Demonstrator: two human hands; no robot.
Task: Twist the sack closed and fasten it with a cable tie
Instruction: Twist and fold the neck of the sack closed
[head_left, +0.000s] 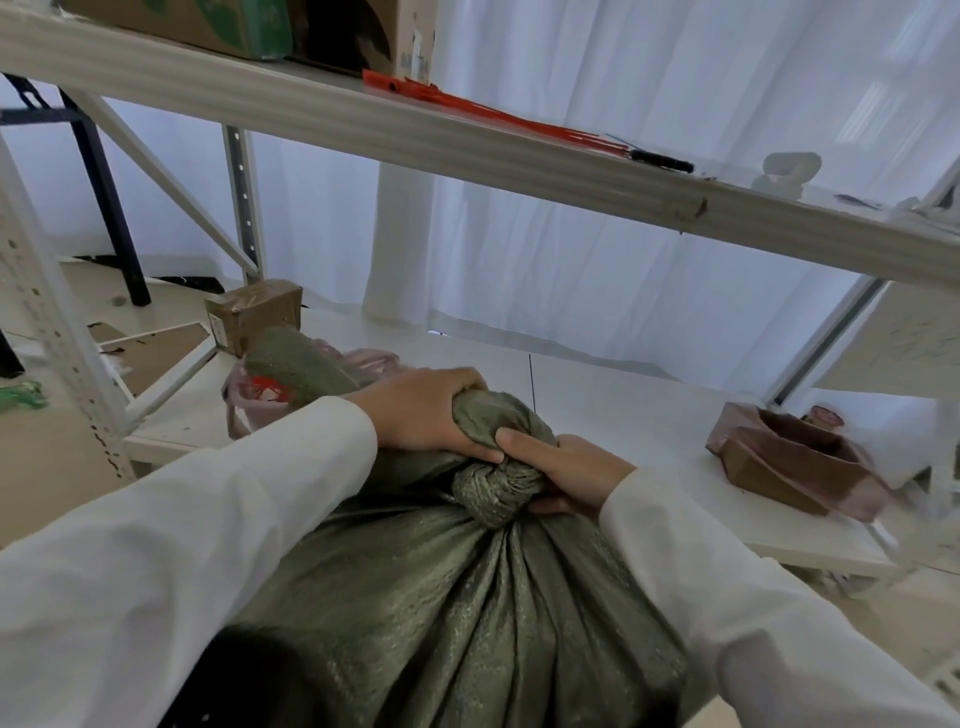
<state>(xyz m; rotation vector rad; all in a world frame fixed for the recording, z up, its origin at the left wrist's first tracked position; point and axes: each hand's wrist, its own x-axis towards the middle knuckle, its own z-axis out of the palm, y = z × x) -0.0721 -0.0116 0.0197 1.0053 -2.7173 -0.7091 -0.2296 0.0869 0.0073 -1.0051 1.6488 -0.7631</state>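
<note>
Gripping the olive woven sack at its gathered neck, both hands are clamped tight on fabric. Left hand wraps the upper bunch of loose mouth fabric, fingers curled over the top. Right hand sits just below and to the right, thumb across the front, squeezing the twisted rope of the neck. Hands touch each other at the twist. Sack stands upright in front of the person, leaning against the lower shelf edge; the neck's long axis runs up and slightly away.

Twist looks done or nearly so, judging by the tight spiral ridges. No tie on the neck yet.

Key relation: the orange cable ties lie on the upper shelf board, above and beyond the grip, well apart from it, long axis running along the shelf left to right. They sit roughly over the hands, so neither is clearly nearer. Probably the left hand frees up to reach while the right pins the twist; letting go risks the neck unwinding.
</note>
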